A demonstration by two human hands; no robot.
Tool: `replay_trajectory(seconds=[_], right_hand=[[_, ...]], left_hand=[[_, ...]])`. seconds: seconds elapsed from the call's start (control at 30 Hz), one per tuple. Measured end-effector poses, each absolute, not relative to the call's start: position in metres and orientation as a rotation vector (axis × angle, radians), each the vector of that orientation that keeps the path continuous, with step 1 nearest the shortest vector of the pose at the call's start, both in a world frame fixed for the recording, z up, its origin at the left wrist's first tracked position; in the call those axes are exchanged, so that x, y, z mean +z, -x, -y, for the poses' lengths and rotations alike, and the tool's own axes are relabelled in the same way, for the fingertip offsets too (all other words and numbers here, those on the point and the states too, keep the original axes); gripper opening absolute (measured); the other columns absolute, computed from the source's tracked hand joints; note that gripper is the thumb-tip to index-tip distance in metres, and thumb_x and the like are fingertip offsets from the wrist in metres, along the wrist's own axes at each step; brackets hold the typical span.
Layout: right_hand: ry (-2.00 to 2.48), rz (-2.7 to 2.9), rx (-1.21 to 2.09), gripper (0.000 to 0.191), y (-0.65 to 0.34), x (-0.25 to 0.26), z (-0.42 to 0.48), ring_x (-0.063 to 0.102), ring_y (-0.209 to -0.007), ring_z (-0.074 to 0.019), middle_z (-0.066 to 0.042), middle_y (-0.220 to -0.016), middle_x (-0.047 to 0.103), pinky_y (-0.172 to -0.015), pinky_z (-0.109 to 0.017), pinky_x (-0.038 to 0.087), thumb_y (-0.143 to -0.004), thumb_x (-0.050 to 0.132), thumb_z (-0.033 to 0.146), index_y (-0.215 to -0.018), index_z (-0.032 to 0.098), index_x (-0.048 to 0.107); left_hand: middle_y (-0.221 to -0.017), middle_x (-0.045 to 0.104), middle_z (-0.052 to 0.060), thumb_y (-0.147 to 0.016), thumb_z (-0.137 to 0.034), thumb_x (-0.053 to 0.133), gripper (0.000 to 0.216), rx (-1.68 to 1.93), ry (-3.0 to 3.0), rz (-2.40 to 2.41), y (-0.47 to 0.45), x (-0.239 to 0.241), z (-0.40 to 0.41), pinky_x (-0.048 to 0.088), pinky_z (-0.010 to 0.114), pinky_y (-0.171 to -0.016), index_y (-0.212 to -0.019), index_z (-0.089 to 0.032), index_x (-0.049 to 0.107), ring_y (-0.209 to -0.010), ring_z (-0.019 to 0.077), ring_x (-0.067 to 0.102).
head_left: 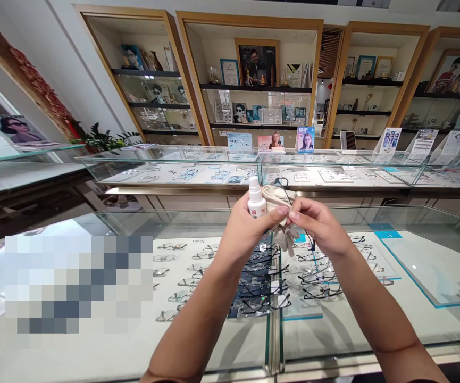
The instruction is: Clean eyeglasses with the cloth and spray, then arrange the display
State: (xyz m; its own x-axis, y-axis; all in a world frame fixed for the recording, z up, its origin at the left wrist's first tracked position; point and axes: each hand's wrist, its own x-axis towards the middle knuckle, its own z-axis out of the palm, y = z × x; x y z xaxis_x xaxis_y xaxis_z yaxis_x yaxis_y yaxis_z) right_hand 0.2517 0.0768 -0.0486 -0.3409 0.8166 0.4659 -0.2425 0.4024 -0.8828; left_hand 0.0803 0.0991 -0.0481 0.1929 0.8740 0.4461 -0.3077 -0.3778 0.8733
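Note:
My left hand (249, 226) is closed round a small white spray bottle (256, 198) with a red label, its nozzle pointing up. A beige cleaning cloth (281, 213) is bunched between both hands. My right hand (318, 223) pinches the cloth, and a thin dark part of a pair of glasses (283, 183) sticks out above the cloth, mostly hidden inside it. Both hands hover over the glass counter (413, 298), above rows of spectacle frames (265, 287) laid out under the glass.
A second glass display counter (253, 170) runs across behind, carrying small advert stands (305, 139). Wall shelves (253, 88) with pictures and certificates stand further back. A potted plant (102, 141) sits at the left. A blurred patch covers part of the near counter at left.

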Motion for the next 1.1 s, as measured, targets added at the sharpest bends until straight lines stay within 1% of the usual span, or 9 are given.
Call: replay_trajectory(seconds=[0.1,0.23,0.47,0.73,0.8,0.87,0.93,0.97,1.1], right_hand=[[0.523,1.538,1.201,0.042,-0.249,-0.051,-0.077,0.051,-0.073,-0.0126,0.003,-0.077,0.059,-0.071,-0.029,0.044,-0.086,0.083,0.056,-0.076,0.022,0.061],[0.517,1.560,1.197,0.044,-0.246,-0.055,-0.077,0.051,-0.073,-0.0129,0.002,-0.077,0.059,-0.071,-0.029,0.043,-0.086,0.082,0.058,-0.075,0.022,0.059],[0.531,1.702,1.133,0.045,-0.245,-0.054,-0.075,0.052,-0.075,-0.0138,0.001,-0.080,0.061,-0.072,-0.030,0.043,-0.091,0.075,0.061,-0.077,0.022,0.059],[0.507,1.604,1.273,0.044,-0.250,-0.049,-0.075,0.055,-0.073,-0.0132,0.000,-0.078,0.065,-0.070,-0.028,0.044,-0.088,0.080,0.059,-0.076,0.021,0.061],[0.501,1.545,1.295,0.043,-0.251,-0.049,-0.076,0.057,-0.073,-0.0134,0.000,-0.077,0.065,-0.072,-0.028,0.047,-0.086,0.082,0.058,-0.075,0.022,0.062],[0.507,1.490,1.305,0.043,-0.252,-0.049,-0.076,0.057,-0.073,-0.0136,0.001,-0.077,0.065,-0.073,-0.029,0.049,-0.083,0.085,0.058,-0.074,0.022,0.063],[0.521,1.458,1.311,0.044,-0.252,-0.049,-0.076,0.057,-0.073,-0.0140,0.001,-0.076,0.064,-0.073,-0.029,0.050,-0.080,0.087,0.060,-0.074,0.022,0.064],[0.529,1.459,1.308,0.046,-0.252,-0.050,-0.075,0.058,-0.073,-0.0141,0.001,-0.076,0.064,-0.073,-0.030,0.050,-0.079,0.086,0.062,-0.074,0.022,0.065],[0.532,1.548,1.271,0.047,-0.251,-0.052,-0.075,0.060,-0.074,-0.0137,0.000,-0.077,0.066,-0.076,-0.031,0.053,-0.083,0.082,0.066,-0.077,0.021,0.067]], left_hand=[[-0.077,0.070,0.001,-0.065,-0.041,0.098,0.042,1.485,-1.398,-0.575,-0.085,-0.051,-0.096,0.051,0.025,-0.062,-0.084,-0.019,0.070,-0.067,0.0128,0.060],[-0.073,0.068,-0.001,-0.069,-0.045,0.096,0.040,1.583,-1.338,-0.566,-0.092,-0.051,-0.093,0.048,0.022,-0.058,-0.083,-0.019,0.070,-0.063,0.0105,0.057],[-0.070,0.064,-0.002,-0.062,-0.049,0.099,0.048,1.661,-1.163,-0.566,-0.091,-0.047,-0.095,0.047,0.021,-0.056,-0.080,-0.017,0.068,-0.060,0.0087,0.055],[-0.070,0.061,-0.004,-0.063,-0.043,0.098,0.048,1.472,-1.184,-0.478,-0.082,-0.042,-0.098,0.043,0.020,-0.048,-0.086,-0.020,0.063,-0.055,0.0080,0.052],[-0.075,0.066,-0.002,-0.059,-0.037,0.100,0.052,1.418,-1.223,-0.456,-0.081,-0.042,-0.097,0.048,0.021,-0.052,-0.093,-0.021,0.063,-0.059,0.0099,0.058],[-0.086,0.073,0.001,-0.057,-0.033,0.101,0.061,1.409,-1.268,-0.445,-0.083,-0.043,-0.094,0.056,0.024,-0.062,-0.104,-0.022,0.064,-0.069,0.0142,0.067],[-0.092,0.076,0.003,-0.058,-0.033,0.101,0.066,1.449,-1.294,-0.448,-0.088,-0.046,-0.091,0.059,0.028,-0.069,-0.111,-0.023,0.063,-0.075,0.0170,0.071],[-0.092,0.076,0.003,-0.060,-0.035,0.100,0.066,1.481,-1.293,-0.455,-0.090,-0.047,-0.089,0.060,0.028,-0.069,-0.112,-0.023,0.062,-0.075,0.0170,0.071],[-0.080,0.071,-0.001,-0.065,-0.044,0.098,0.056,1.581,-1.261,-0.502,-0.096,-0.053,-0.087,0.052,0.024,-0.055,-0.102,-0.022,0.061,-0.060,0.0125,0.064]])
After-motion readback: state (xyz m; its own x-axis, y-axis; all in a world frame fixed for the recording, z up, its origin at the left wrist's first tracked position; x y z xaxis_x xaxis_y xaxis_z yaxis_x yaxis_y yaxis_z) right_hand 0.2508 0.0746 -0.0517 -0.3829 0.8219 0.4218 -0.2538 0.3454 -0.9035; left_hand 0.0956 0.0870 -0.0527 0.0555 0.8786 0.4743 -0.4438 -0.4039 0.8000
